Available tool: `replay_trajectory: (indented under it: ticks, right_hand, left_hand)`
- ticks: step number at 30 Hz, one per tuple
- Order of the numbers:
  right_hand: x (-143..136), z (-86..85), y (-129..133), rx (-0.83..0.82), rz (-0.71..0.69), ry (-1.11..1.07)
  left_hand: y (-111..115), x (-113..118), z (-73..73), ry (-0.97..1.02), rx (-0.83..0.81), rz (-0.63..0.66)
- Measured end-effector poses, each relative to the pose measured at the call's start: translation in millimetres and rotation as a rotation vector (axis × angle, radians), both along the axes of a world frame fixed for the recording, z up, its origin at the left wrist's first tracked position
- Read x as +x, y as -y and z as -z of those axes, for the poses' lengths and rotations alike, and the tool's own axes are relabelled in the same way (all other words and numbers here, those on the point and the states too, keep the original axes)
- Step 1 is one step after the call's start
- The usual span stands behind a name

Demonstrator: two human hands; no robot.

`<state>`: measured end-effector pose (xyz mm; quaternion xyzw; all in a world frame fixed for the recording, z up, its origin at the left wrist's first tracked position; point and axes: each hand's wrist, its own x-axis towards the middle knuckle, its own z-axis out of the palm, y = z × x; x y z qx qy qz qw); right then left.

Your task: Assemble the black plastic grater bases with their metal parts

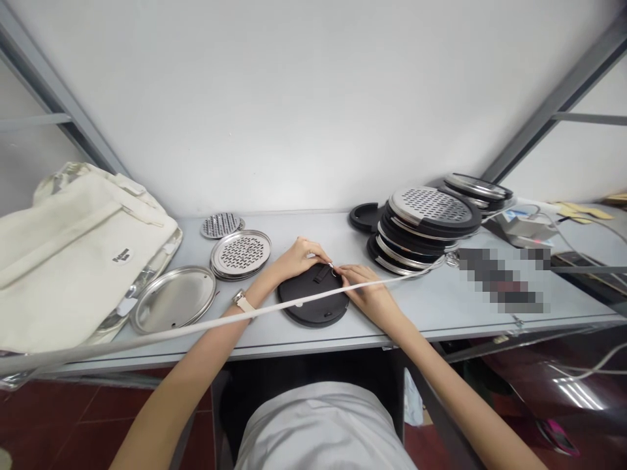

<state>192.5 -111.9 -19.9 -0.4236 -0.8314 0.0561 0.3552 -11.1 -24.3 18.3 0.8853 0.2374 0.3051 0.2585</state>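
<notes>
A round black disc [313,310] lies flat on the table before me, with a short dark strap [322,274] near its far edge. A small metal ring [334,269] sits by that strap, at the disc's upper right rim. From the left, my left hand [304,254] reaches over the far rim, its fingers pinched at the ring. My right hand [365,287] is closed at the disc's right edge, thumb and fingertips on the same ring. The fingers partly cover the ring.
Perforated metal grater plates [241,253] and a plain metal plate [175,299] lie left, beside a cream bag [83,254]. At right stands a tall stack of black-rimmed grater discs [431,209]. A white cable [196,326] crosses in front of my forearm and the disc.
</notes>
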Motion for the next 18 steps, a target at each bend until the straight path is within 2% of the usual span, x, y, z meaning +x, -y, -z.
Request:
replay_trajectory:
  ticks: [10, 18]
  right_hand:
    - [-1.5, 2.8, -1.0, 0.041, 0.012, 0.046]
    - [-1.6, -2.2, 2.6, 0.002, 0.010, 0.020]
  left_hand:
    - [2.9, -1.6, -0.8, -0.024, 0.013, -0.024]
    - [3.4, -5.8, -3.9, -0.042, -0.003, 0.016]
